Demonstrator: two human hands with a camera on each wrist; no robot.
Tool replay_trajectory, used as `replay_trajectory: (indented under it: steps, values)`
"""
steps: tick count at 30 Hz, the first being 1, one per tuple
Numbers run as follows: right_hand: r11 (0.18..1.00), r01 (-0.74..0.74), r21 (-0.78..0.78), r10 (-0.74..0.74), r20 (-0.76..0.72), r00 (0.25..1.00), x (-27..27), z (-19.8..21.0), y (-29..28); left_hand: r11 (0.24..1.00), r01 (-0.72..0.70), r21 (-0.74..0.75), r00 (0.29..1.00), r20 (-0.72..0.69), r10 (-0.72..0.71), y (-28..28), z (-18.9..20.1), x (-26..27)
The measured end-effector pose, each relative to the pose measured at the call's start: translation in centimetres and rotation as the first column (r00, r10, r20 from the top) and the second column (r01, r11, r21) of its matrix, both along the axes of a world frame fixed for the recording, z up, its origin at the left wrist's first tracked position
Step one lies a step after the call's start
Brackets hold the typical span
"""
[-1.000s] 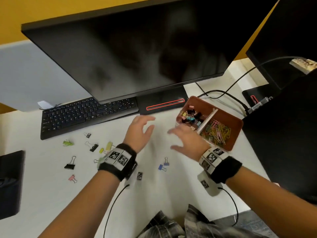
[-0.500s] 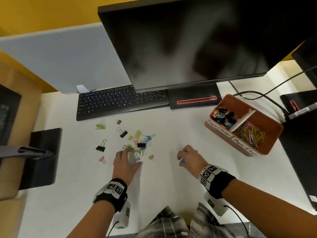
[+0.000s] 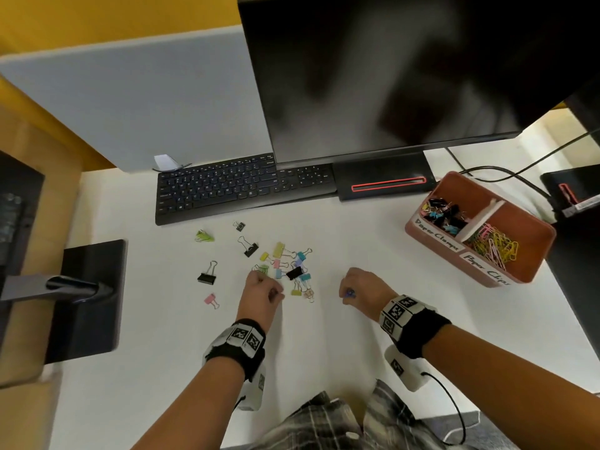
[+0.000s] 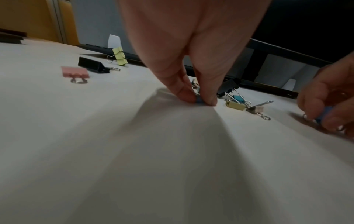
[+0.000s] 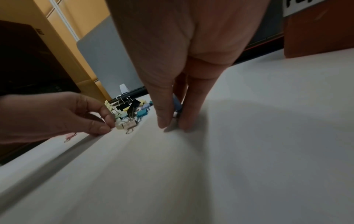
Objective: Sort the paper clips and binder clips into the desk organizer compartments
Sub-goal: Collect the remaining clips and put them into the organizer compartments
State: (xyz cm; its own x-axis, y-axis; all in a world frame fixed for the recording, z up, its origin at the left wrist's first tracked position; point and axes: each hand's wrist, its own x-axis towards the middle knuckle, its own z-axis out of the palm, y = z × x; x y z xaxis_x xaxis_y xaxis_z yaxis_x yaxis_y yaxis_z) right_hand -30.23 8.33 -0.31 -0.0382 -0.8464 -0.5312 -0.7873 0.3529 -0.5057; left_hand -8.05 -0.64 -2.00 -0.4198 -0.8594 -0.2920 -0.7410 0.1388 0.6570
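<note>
Fingers (image 4: 184, 91) of the left hand (image 3: 261, 295) are drawn together, thumb against fingertip, and a small blue binder clip (image 4: 199, 100) is pinched between them right at the surface (image 3: 324, 336). Fingers (image 5: 162, 115) of the right hand (image 3: 363, 290) are likewise closed to a narrow pinch on a second blue clip (image 5: 178, 106), its wire loop touching the surface.

Both clips are judged light, rigid and small; painted steel bodies are likely slick, so a hold across the folded body is preferred over the springy wire handles, which swing.

Remaining clips:
- loose cluster (image 3: 289, 267) just beyond the left hand, mid-surface, colours mixed
- black clip (image 3: 207, 276), pink clip (image 3: 211, 300) and green clip (image 3: 204, 236) scattered toward the left edge
- two more black ones nearer the keyboard (image 3: 240, 186)

Organizer (image 3: 535, 254) is seen near the right edge, well apart from both hands. Binder clips are held in its rear compartment, coloured paper clips (image 3: 493, 246) in the front one. No loose paper clips can be made out on the surface.
</note>
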Motion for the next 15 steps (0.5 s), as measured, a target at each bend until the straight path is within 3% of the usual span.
replay_trajectory:
  steps: [5,9,12,15]
  values:
    - [0.993,-0.081,-0.087,0.085,0.047,0.995,2.4,1.1,-1.4,1.000,-0.013,0.021,1.000,-0.016,0.013,-0.1,0.2,1.5]
    - [0.976,-0.154,-0.154,0.162,0.046,0.986,4.4,1.9,-2.3,0.995,-0.100,0.031,0.987,-0.123,0.103,-0.7,0.8,2.7]
    - [0.977,-0.195,-0.081,0.195,-0.010,0.981,5.4,1.6,-3.1,0.997,-0.081,0.005,0.988,-0.133,0.081,-2.4,1.2,2.7]
    - [0.981,-0.196,0.008,0.196,-0.062,0.979,5.8,0.8,-3.8,1.000,0.017,0.001,0.999,-0.049,-0.017,-4.2,0.9,2.2]
